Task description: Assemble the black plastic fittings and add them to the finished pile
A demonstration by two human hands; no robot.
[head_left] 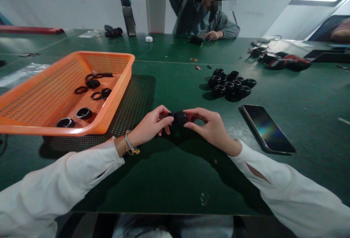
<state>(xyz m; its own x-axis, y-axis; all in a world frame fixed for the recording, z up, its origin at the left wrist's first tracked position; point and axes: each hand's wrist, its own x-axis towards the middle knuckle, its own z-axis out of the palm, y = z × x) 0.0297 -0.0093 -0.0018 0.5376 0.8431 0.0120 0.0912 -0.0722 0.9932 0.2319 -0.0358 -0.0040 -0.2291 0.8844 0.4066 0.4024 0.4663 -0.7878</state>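
Both my hands meet over the green table (175, 179) and pinch one small black round fitting (178, 117) between them. My left hand (151, 125) grips its left end with thumb and fingers. My right hand (206, 125) holds its right end. A pile of several similar black fittings (231, 85) lies beyond my right hand. An orange perforated basket (38, 121) at my left holds loose black rings and nuts (93, 85).
A dark phone (266, 128) lies face up right of my right hand. Across the table sits another person in grey (202, 15), hands on small parts. A water bottle (129, 17), a white cap (149, 39) and red-black tools (287, 62) lie at the far side.
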